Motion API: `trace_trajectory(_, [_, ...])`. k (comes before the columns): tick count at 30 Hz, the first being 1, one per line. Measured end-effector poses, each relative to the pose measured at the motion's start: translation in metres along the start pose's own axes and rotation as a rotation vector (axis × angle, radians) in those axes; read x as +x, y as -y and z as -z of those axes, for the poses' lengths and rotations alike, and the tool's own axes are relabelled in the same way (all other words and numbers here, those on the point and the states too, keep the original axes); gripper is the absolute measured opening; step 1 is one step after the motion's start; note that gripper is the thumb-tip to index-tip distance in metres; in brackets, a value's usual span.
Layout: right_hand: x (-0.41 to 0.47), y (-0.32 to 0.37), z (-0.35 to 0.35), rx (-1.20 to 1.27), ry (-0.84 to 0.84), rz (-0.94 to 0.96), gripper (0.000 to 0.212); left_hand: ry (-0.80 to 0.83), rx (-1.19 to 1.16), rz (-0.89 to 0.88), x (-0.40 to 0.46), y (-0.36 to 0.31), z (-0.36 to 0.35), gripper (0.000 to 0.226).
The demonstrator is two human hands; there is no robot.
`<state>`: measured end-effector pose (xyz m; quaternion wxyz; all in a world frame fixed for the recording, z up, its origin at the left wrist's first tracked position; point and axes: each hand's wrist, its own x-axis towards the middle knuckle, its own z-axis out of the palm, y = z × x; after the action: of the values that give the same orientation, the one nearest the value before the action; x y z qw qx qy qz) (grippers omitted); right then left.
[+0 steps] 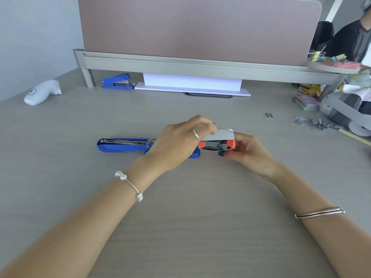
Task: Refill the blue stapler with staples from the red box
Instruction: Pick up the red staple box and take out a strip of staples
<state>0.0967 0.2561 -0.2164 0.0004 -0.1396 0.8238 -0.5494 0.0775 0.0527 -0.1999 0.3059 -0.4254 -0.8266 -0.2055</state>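
The blue stapler (122, 145) lies opened flat on the grey desk, its metal staple channel facing up; my left hand covers its right end. My right hand (248, 151) holds the small red box (231, 143) just right of the stapler, with the grey flap lifted and grey staples visible inside. My left hand (180, 141) hovers over the box's opening, fingertips curled at the flap. Whether the fingers pinch the flap or staples is hidden.
A second blue stapler (118, 82) stands at the back left by a white paper stack (192, 83). A white object (42, 92) lies far left. Loose staples (317, 124) are scattered at the right near clutter, and a person sits beyond the divider.
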Motion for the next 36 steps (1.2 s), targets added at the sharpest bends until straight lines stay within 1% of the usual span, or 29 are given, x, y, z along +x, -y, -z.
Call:
trace_trajectory(1, [0.0, 0.001, 0.0, 0.009, 0.0, 0.0, 0.038, -0.002, 0.068, -0.047, 0.0, 0.001, -0.002, 0.042])
trace_trajectory(2, [0.0, 0.001, 0.0, 0.014, -0.002, -0.001, 0.038, -0.004, 0.089, -0.078, 0.0, 0.002, -0.003, 0.042])
trace_trajectory(5, [0.0, 0.0, 0.0, 0.008, -0.019, -0.01, 0.034, 0.019, 0.031, -0.11, -0.001, 0.005, -0.006, 0.021])
trace_trajectory(6, [0.0, -0.001, 0.001, 0.002, -0.019, -0.013, 0.033, 0.03, 0.015, -0.108, -0.002, 0.005, -0.007, 0.021])
trace_trajectory(10, [0.001, -0.002, 0.001, -0.03, -0.01, 0.005, 0.033, 0.054, -0.011, -0.072, -0.005, 0.005, -0.008, 0.026])
trace_trajectory(14, [0.001, -0.002, 0.0, -0.091, -0.019, 0.003, 0.028, 0.056, 0.067, -0.12, 0.0, 0.003, -0.007, 0.032])
trace_trajectory(17, [0.002, -0.003, -0.001, -0.111, -0.015, -0.003, 0.025, 0.038, 0.017, -0.064, 0.003, 0.001, -0.006, 0.034])
trace_trajectory(21, [0.002, -0.002, -0.004, -0.138, -0.017, 0.004, 0.03, 0.03, 0.1, -0.094, 0.004, 0.004, -0.007, 0.03])
trace_trajectory(25, [0.001, -0.001, -0.004, -0.161, -0.027, 0.016, 0.02, 0.022, 0.236, -0.181, 0.01, 0.001, -0.008, 0.03])
trace_trajectory(27, [0.0, 0.0, -0.004, -0.161, -0.036, 0.014, 0.022, 0.008, 0.261, -0.204, 0.011, 0.001, -0.01, 0.031])
trace_trajectory(29, [0.001, 0.0, -0.004, -0.159, -0.035, 0.006, 0.026, -0.012, 0.224, -0.189, 0.009, 0.001, -0.01, 0.031])
trace_trajectory(36, [0.001, 0.001, -0.004, -0.135, -0.017, -0.006, 0.033, -0.113, 0.156, -0.141, 0.005, 0.002, -0.01, 0.019])
